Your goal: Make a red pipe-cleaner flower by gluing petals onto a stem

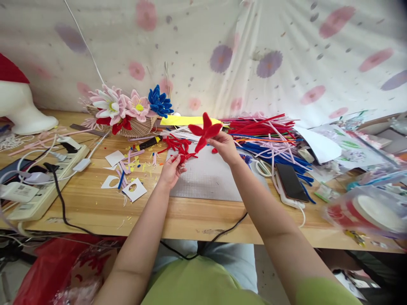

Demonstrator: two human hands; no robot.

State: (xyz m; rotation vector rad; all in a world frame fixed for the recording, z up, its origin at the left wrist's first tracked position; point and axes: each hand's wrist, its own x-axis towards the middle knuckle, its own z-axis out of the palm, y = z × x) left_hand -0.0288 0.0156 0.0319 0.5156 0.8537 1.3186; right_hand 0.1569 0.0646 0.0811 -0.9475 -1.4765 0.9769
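My right hand is raised above the grey cutting mat and is closed on a red pipe-cleaner flower with several flat petals spread out. My left hand rests at the mat's left edge, its fingers pinched on a red pipe-cleaner piece. That piece belongs to a small heap of red pieces lying just behind the left hand.
A basket with pink, white and blue pipe-cleaner flowers stands at the back left. A large pile of coloured pipe cleaners lies to the right, with a phone beside it. A power strip, paper scraps and a tape roll crowd the table.
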